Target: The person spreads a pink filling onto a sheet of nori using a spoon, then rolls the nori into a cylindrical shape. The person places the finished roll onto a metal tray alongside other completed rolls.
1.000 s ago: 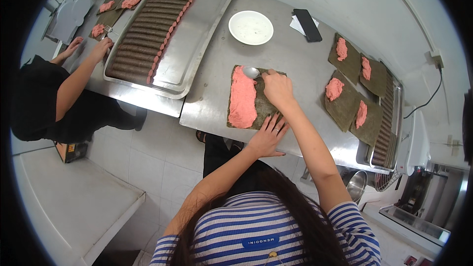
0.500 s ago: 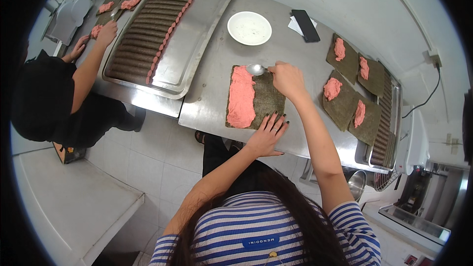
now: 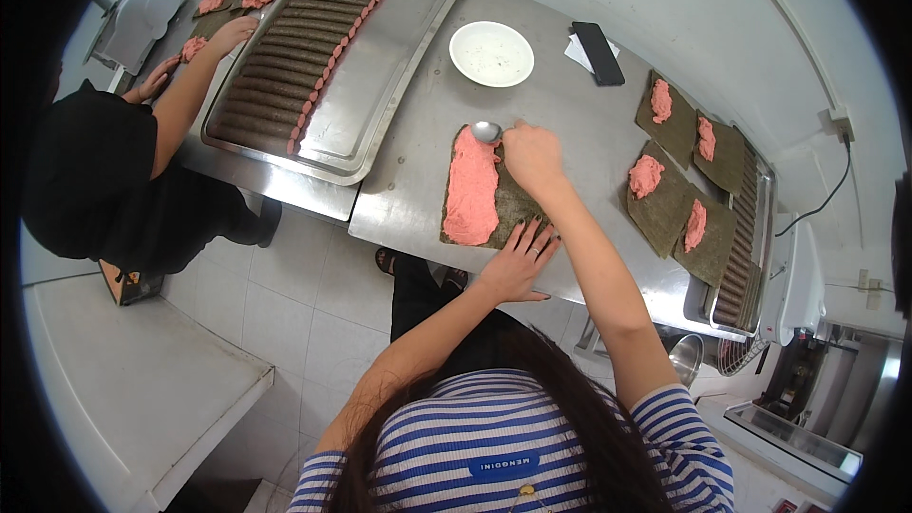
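Currently holding a metal spoon (image 3: 486,132) in the right hand (image 3: 532,160), with fingers curled together and clamped on its handle. Pointing the spoon's bowl leftward, over the upper right part of a pink paste layer (image 3: 471,192) (cannot tell whether touching it or just above). Resting the left hand (image 3: 513,271) at the lower right corner of a dark green sheet (image 3: 519,199), with fingers spread apart, fingertips on the sheet, gripping nothing. Working at the near edge of a steel table (image 3: 408,161), with the sheet flat in front of the body, covered by paste along its left side and bare on the right.

Beyond the sheet, a white bowl (image 3: 456,54). To the right of the bowl, a black phone (image 3: 598,54) on top of white paper (image 3: 576,51). Farther right, four more dark sheets (image 3: 655,216), each with a pink mound (image 3: 646,176), and next to them a metal tray (image 3: 764,228) of dark rolls (image 3: 738,275). To the left, a large tray (image 3: 385,66) with pink-ended rolls (image 3: 294,59) side by side along its left half. Past that, a co-worker (image 3: 90,171) in black, with one hand (image 3: 234,35) near the large tray's left rim.
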Motion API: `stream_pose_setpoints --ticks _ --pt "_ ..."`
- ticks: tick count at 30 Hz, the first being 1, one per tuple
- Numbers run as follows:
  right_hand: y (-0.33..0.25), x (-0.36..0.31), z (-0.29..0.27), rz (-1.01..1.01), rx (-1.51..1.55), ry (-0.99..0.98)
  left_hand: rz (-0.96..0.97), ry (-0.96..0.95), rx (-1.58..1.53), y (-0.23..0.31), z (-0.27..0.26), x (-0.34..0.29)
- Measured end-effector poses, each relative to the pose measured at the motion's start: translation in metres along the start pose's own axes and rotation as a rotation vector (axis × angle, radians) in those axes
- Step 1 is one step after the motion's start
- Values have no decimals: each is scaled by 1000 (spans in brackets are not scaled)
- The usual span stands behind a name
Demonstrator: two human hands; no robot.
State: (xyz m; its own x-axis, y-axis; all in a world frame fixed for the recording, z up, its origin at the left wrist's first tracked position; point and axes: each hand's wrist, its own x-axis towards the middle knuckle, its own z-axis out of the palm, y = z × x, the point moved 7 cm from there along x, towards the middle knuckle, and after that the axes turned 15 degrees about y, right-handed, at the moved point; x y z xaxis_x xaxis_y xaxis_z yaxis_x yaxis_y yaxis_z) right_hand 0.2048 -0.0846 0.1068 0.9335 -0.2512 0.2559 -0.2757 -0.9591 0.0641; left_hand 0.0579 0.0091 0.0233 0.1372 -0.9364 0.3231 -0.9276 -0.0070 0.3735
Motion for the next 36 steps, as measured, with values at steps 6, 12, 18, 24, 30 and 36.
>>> stream_pose_setpoints --ticks 6,12,18,24,30,36 --pt "19 3 -24 152 32 -61 6 20 2 0 -1 1" --pt "7 -7 -6 117 110 -20 1 -1 9 0 0 1" --pt "24 -24 -15 166 114 -189 3 13 -2 0 -1 1" --pt "14 -10 -5 150 158 -50 14 42 23 1 -3 2" --pt "-1 -74 3 131 299 -148 18 -100 50 0 5 -2" --pt "13 -61 -24 123 375 -174 45 74 103 2 -6 2"
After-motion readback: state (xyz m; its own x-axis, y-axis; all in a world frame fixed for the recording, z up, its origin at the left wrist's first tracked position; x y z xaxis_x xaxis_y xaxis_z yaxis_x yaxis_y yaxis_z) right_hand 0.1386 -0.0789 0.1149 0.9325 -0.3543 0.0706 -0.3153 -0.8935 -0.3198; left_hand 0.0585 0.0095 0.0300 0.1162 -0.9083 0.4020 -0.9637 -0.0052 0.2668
